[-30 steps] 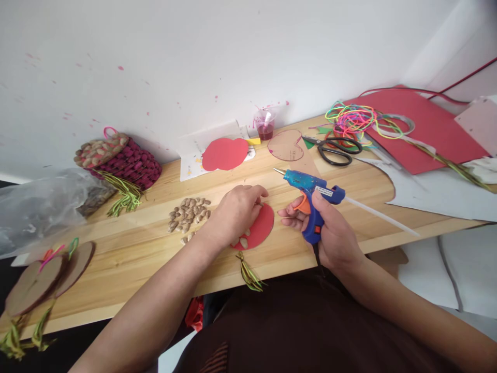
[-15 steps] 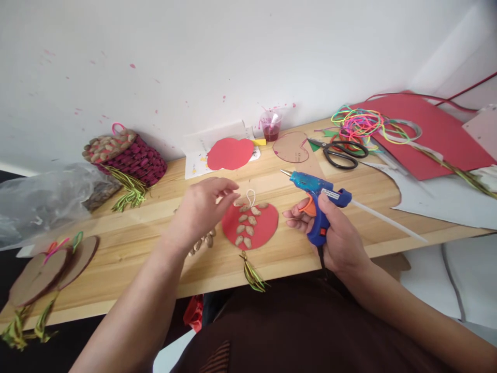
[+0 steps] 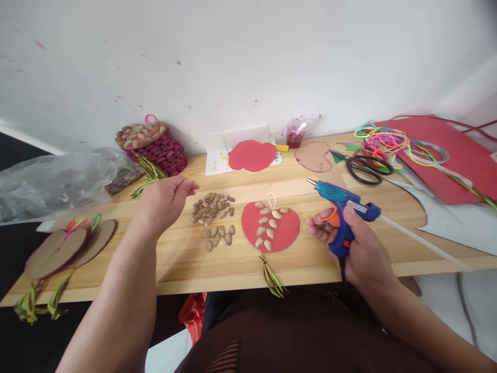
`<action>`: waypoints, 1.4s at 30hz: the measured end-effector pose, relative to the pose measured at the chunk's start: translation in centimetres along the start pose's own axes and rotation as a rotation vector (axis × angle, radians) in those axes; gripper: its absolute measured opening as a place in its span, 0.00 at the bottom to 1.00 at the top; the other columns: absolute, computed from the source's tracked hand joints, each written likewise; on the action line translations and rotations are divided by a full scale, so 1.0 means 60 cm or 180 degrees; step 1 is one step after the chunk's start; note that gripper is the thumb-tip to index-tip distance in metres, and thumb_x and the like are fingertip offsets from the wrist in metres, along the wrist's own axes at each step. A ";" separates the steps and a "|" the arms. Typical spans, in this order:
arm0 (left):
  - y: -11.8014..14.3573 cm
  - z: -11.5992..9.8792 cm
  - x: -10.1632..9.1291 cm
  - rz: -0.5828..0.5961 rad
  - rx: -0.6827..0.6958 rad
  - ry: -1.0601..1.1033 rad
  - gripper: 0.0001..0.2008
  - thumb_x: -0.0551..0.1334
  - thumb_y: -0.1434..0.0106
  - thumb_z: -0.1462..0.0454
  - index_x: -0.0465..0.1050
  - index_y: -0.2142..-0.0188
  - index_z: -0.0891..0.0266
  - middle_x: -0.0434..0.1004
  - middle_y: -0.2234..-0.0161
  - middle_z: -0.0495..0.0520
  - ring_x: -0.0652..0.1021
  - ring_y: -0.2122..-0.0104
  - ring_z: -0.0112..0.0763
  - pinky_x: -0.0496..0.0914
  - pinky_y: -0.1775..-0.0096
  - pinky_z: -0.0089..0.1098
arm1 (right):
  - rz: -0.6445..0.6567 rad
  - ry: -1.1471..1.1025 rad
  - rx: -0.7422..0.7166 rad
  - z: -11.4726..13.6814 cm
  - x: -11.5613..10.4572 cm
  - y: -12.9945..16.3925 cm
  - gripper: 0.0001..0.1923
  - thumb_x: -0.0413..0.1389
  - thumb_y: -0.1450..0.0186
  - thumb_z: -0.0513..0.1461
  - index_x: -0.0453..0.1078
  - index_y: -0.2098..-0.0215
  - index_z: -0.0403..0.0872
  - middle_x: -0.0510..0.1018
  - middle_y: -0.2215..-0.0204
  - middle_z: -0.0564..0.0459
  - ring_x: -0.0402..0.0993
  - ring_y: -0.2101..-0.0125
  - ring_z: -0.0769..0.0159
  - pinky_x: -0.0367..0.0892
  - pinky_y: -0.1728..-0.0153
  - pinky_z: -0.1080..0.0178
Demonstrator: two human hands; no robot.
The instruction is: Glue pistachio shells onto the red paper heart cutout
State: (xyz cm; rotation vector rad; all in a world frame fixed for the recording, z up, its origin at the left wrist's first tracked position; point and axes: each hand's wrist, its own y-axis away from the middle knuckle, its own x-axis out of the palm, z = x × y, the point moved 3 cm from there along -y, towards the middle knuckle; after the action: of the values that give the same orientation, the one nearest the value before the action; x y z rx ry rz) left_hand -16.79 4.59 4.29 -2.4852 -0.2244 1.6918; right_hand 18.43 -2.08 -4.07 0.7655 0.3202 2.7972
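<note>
My right hand [image 3: 367, 251] grips a blue hot glue gun [image 3: 337, 192], its nozzle aimed left; a finger lies near the orange trigger. A white glue stick [image 3: 423, 239] juts from its rear. Left of the gun lies a red apple-shaped card [image 3: 286, 228] with tan, nut-like seeds [image 3: 273, 223] in rows, a white loop on top and a green tassel [image 3: 274, 278] below. My left hand [image 3: 163, 202] is raised over the table, left of a pile of loose seeds [image 3: 212, 207], fingertips pressed together; whatever they hold, if anything, cannot be made out. A smaller seed group [image 3: 219, 237] lies nearer me.
At the back left stands a purple woven basket form [image 3: 166, 153] beside a plastic bag [image 3: 58, 178]. Tasselled cardboard shapes [image 3: 54, 251] lie front left. Behind are a red cutout [image 3: 252, 155] and a cup of dark red liquid [image 3: 295, 137]. Black-handled scissors [image 3: 365, 171] and tangled cords [image 3: 384, 142] lie right.
My left hand has moved left, away from the red card, uncovering the loose seeds. The glue gun stays in my right hand. The whole view has shifted, with table things now farther right.
</note>
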 end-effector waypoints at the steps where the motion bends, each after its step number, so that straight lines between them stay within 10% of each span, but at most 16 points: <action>1: -0.007 0.000 -0.002 -0.0022 0.0026 0.0013 0.18 0.53 0.32 0.54 0.81 0.61 0.58 0.84 0.66 0.52 0.82 0.62 0.39 0.70 0.58 0.33 | -0.0042 0.0036 -0.0010 0.000 -0.001 0.000 0.20 0.64 0.40 0.55 0.79 0.69 0.46 0.80 0.72 0.51 0.81 0.67 0.63 0.80 0.63 0.64; 18: -0.033 0.052 0.047 0.0209 0.0247 0.0847 0.10 0.62 0.38 0.64 0.82 0.60 0.60 0.85 0.62 0.52 0.82 0.65 0.35 0.74 0.56 0.35 | -0.0674 0.0673 -0.0102 0.008 0.014 0.000 0.18 0.61 0.42 0.54 0.80 0.76 0.50 0.78 0.74 0.45 0.79 0.72 0.59 0.80 0.70 0.61; 23: -0.027 0.024 0.065 0.0368 0.0937 0.0709 0.12 0.62 0.39 0.69 0.82 0.57 0.61 0.84 0.57 0.55 0.80 0.56 0.39 0.72 0.49 0.39 | -0.0901 0.0832 0.0024 0.013 0.024 0.002 0.19 0.63 0.47 0.55 0.80 0.79 0.49 0.79 0.74 0.44 0.79 0.73 0.57 0.79 0.69 0.58; 42: -0.026 0.012 0.090 0.0232 0.1252 0.0580 0.12 0.60 0.39 0.69 0.81 0.59 0.59 0.84 0.62 0.53 0.78 0.57 0.39 0.72 0.51 0.39 | -0.0525 0.0581 -0.0213 0.003 0.008 -0.002 0.18 0.64 0.44 0.54 0.80 0.75 0.48 0.78 0.74 0.46 0.78 0.74 0.59 0.79 0.70 0.61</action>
State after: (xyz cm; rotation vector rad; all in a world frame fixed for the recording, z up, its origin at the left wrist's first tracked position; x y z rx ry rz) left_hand -15.61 7.19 -0.58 -2.3478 0.2009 1.3606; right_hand 18.15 -1.79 -3.75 0.4480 0.3039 2.7100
